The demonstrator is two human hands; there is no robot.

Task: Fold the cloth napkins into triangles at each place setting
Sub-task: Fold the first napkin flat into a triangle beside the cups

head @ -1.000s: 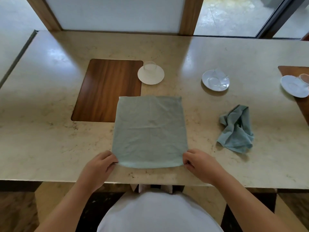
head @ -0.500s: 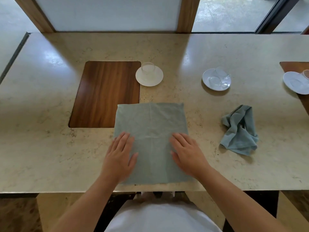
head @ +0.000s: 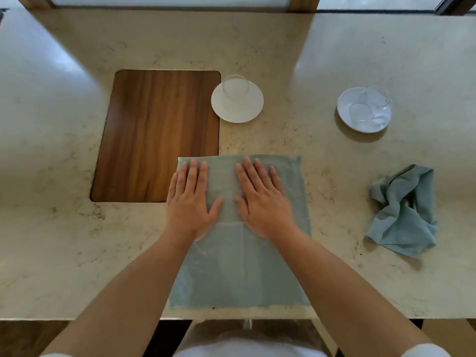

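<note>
– Fingers [head: 193,173] of the left hand [head: 190,202] and the right hand [head: 262,202] are being held straight and slightly spread, palms down. They are being pressed flat onto the napkin [head: 242,266], and nothing is being pinched.

– And where is the napkin being kept?

– Beneath the fingers, opened out square on the table [head: 77,240]. Its far edge is being reached by the fingertips, and its near edge is lying by the table's edge, behind the wrists. By the left fingers, a corner of the wooden placemat [head: 157,135] is being overlapped. Beyond the fingertips a white saucer [head: 247,114] is being occupied by an upright glass [head: 235,86]. Well right of the right fingers, a second napkin [head: 404,212] is being left crumpled.

– What could be going wrong?

– Smoothing is probably being done, with no diagonal fold made yet. If uneven pressure is being applied, the cloth could be dragged askew or bunched at the placemat's edge. The corners would then be mismatched when the triangle is being folded.
</note>
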